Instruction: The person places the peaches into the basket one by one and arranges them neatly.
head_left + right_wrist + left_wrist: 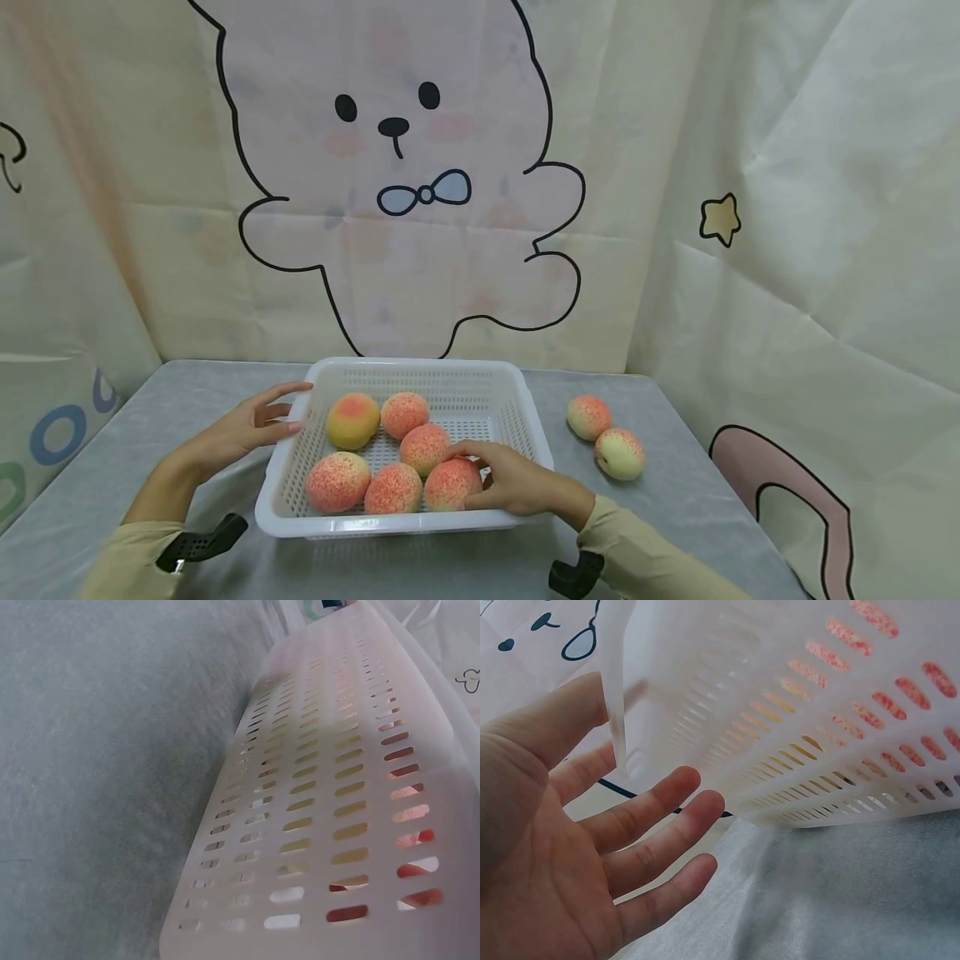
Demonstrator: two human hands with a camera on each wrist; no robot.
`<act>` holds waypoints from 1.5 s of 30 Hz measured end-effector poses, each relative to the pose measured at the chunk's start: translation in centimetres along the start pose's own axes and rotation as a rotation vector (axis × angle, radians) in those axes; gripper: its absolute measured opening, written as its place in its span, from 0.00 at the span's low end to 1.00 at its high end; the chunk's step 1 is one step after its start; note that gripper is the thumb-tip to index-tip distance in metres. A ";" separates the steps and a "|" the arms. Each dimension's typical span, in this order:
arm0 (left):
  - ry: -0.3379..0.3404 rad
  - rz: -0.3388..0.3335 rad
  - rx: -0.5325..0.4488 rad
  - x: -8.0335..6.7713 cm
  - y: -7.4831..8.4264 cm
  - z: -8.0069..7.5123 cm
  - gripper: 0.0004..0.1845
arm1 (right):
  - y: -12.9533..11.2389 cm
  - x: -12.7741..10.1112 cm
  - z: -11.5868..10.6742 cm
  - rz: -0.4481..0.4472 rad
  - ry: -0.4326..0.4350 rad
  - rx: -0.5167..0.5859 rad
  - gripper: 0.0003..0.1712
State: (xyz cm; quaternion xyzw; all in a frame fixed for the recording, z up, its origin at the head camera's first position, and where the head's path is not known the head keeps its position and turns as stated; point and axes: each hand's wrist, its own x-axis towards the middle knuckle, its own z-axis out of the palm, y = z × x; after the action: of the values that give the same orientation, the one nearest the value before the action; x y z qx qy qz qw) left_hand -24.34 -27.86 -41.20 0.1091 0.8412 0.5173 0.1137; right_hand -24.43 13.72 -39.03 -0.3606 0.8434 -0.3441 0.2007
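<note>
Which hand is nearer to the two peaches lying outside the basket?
Right. The right hand rests on a peach inside the basket, beside the two loose peaches; the left hand is at the basket's far side.

text: none readable | backdrop cloth (787,167): drawings only

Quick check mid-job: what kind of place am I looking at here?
Probably a staged tabletop booth, not a real kitchen: a grey covered table, cartoon-printed cloth backdrops hung round it, and a white slotted basket of peaches in the middle.
</note>
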 end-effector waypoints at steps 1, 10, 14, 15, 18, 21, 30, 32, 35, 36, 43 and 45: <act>0.002 -0.003 0.000 0.0 0.0 0.0 0.40 | 0.0 0.0 0.0 0.001 -0.004 0.007 0.30; -0.004 -0.015 0.012 0.1 -0.1 0.0 0.41 | 0.1 0.1 -0.1 0.012 -0.049 0.102 0.29; 0.004 -0.022 0.014 0.2 -0.1 -0.2 0.41 | 0.1 0.1 -0.2 0.027 -0.056 0.063 0.28; 0.004 -0.020 0.015 0.2 -0.1 -0.2 0.41 | 0.1 0.1 -0.2 0.031 -0.057 0.049 0.28; 0.005 -0.019 0.020 0.3 -0.1 -0.2 0.41 | 0.1 0.2 -0.2 0.031 -0.064 0.025 0.28; 0.007 -0.022 0.025 0.3 -0.2 -0.2 0.40 | 0.2 0.3 -0.3 0.027 -0.071 0.026 0.30; -0.005 -0.006 0.008 0.2 -0.3 -0.1 0.41 | 0.5 0.3 -0.1 0.030 -0.073 0.027 0.31; -0.004 -0.007 0.006 0.3 -0.3 -0.1 0.40 | 0.5 0.3 -0.1 0.030 -0.068 0.031 0.31; -0.003 -0.008 0.004 0.3 -0.4 -0.2 0.40 | 0.4 0.2 0.0 0.033 -0.064 0.029 0.31; -0.002 -0.011 0.000 0.3 -0.3 -0.2 0.40 | 0.4 0.2 -0.1 0.035 -0.063 0.023 0.31; 0.008 -0.013 -0.001 0.3 -0.3 -0.2 0.40 | 0.3 0.3 -0.4 0.030 -0.088 -0.007 0.29; 0.011 -0.016 0.002 0.4 -0.3 -0.2 0.40 | 0.3 0.3 -0.4 0.028 -0.101 0.010 0.29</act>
State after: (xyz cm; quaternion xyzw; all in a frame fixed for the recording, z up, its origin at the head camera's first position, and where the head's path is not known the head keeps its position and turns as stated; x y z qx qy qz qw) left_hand -24.76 -28.08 -41.44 0.0998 0.8431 0.5162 0.1131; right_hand -25.02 13.80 -39.01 -0.3647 0.8354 -0.3268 0.2497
